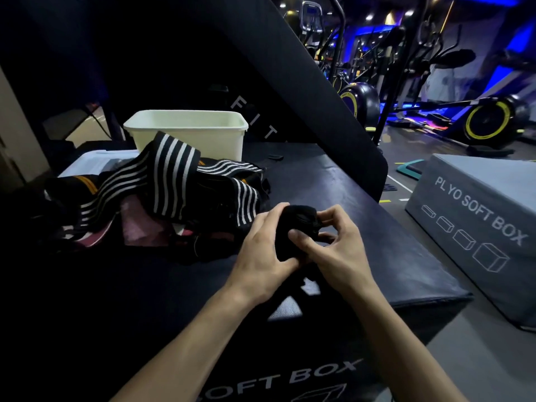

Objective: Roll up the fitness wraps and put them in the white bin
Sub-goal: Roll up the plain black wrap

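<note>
Left hand [262, 242]: fingers curled round the black wrap [293, 227], above the dark surface [362, 233].
Right hand [338, 245]: thumb and fingers pinching it.
White bin [188, 132]: behind the striped wraps [174, 175].

The black wrap [295, 230] is largely covered by the left hand [261, 250] and right hand [333, 245], so its rolled end cannot be made out. At ten o'clock, the white bin [203, 123] has its lower front hidden behind the striped wraps [174, 175], and its inside is out of sight. At six o'clock, the soft box lettering [278, 381] is cut off by the bottom edge.
</note>
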`<state>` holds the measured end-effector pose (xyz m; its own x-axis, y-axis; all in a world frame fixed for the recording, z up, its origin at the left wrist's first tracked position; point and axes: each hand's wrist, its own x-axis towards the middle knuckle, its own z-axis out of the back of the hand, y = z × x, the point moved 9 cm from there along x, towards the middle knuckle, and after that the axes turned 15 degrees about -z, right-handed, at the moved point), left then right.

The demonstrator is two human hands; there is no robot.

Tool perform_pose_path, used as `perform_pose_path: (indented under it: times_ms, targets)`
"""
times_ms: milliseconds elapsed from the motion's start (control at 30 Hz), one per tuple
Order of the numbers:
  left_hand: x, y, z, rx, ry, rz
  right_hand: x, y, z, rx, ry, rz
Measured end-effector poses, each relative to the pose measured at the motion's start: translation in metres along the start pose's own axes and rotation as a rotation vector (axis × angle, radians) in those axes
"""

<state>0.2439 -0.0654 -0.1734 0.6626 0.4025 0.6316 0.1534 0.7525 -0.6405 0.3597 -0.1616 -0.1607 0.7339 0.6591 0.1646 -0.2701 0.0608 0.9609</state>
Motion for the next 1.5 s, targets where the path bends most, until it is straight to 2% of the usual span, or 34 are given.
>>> perform_pose_path:
  times_ms: [233, 300, 567, 867, 967, 1067, 1133, 1267, 1500]
  targets:
    - [0.0, -0.012, 0.016, 0.185, -0.077, -0.003, -0.005, 0.004, -0.005, -0.038, 0.032, -0.048]
    - [0.002, -0.016, 0.022, 0.253, -0.091, -0.018, -0.008, 0.01, -0.004, 0.033, 0.051, -0.052]
    - [0.003, -0.026, 0.032, 0.479, -0.061, -0.091, -0.013, 0.044, 0.009, -0.058, -0.077, 0.117]
    - [0.004, -0.03, 0.03, 0.573, -0.054, -0.135, -0.032, 0.077, 0.01, 0.263, 0.003, 0.111]
    - [0.005, -0.027, 0.034, 0.536, -0.085, -0.118, -0.039, 0.063, -0.002, 0.419, 0.075, -0.019]
    - [0.006, -0.02, 0.04, 0.401, -0.107, -0.028, -0.049, 0.028, -0.026, 0.647, 0.194, -0.318]
    - [0.005, -0.016, 0.045, 0.315, -0.159, 0.01, -0.051, 0.009, -0.028, 0.743, 0.212, -0.473]
    - [0.002, -0.02, 0.044, 0.164, -0.21, 0.023, -0.043, 0.006, -0.018, 0.784, 0.232, -0.493]
    - [-0.001, -0.042, 0.033, -0.043, -0.136, -0.129, -0.024, -0.003, -0.001, 0.72, 0.215, -0.489]
